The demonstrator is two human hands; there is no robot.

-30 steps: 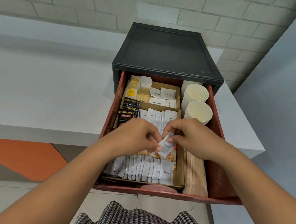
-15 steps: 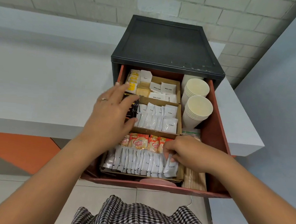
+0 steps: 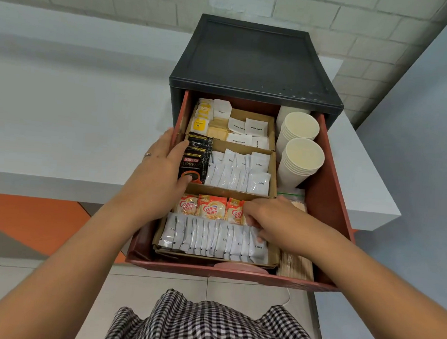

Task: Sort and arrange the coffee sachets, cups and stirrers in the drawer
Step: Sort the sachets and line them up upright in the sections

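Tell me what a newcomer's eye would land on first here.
The open red drawer draws the eye: orange Coffee mate sachets near its front, black Kopiko sachets at mid-left, cream paper cups stacked at back right. The left hand touches the Kopiko sachets; the right hand rests on the white sachets in the front row.

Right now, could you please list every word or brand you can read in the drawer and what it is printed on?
"KOPIKO SUPREMO": black sachets.
"Coffee mate": red-orange sachets.
"Coffee": middle-box white sachets.
"White Sugar": back-box white sachets.
"Sugar": tall white sachet at the back.
"Cream": front-row white sachets.
Yellow sachets: print too small to read.
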